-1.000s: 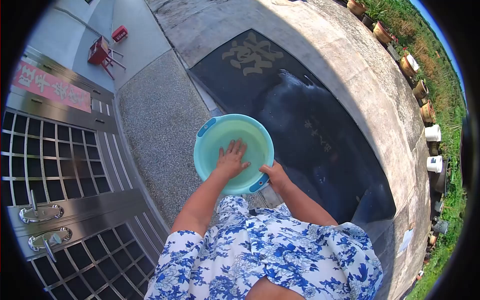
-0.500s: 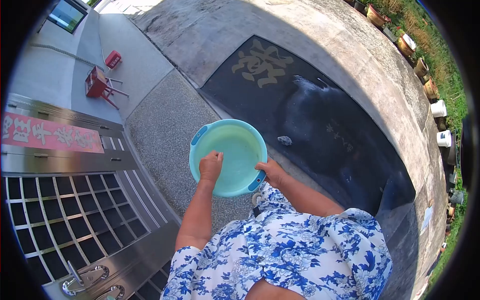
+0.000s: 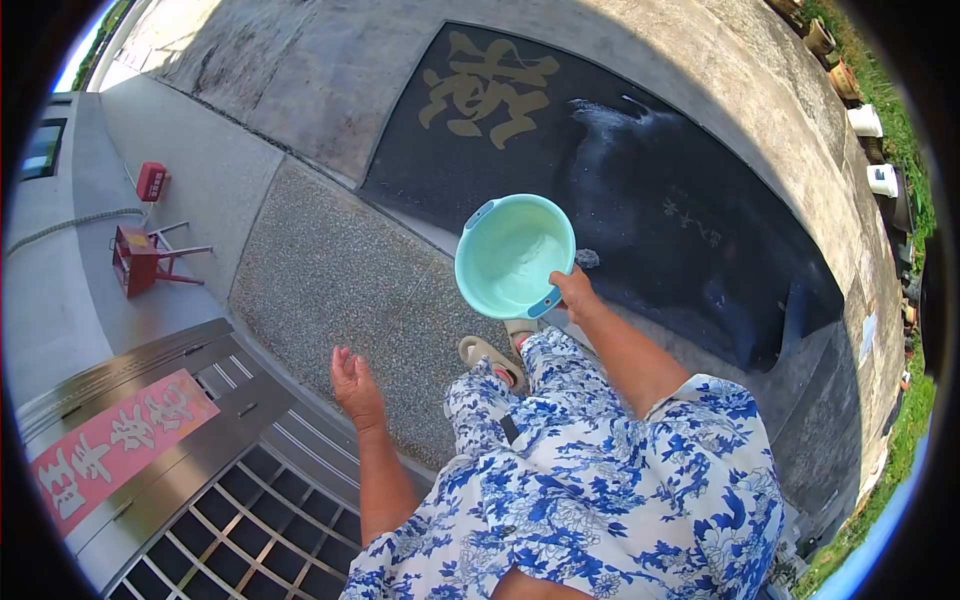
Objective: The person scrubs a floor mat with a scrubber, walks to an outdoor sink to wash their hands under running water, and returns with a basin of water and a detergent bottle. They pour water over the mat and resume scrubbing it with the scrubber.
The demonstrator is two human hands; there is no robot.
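A light turquoise plastic basin [image 3: 508,262] is held out in front of me, tilted, with darker blue grips on its rim. Around the near right grip my right hand [image 3: 574,292] is closed, thumb over the edge. The inside shows pale reflections; I cannot tell how much water it holds. My left hand [image 3: 356,385] hangs free to the left over the speckled paving, its fingers loosely stretched and touching nothing. Below the basin are my feet in beige slippers [image 3: 490,362].
A large black mat [image 3: 650,200] with gold characters and wet or whitish patches lies ahead. To the left are a red stool-like stand [image 3: 140,260], a red box [image 3: 151,182] and a metal door [image 3: 190,400] with a pink banner. Pots and white buckets [image 3: 865,122] line the right.
My left hand has come out of the basin and swung left, its fingers loosening. The right hand alone now carries the basin, which has moved right, farther out, and tilted.
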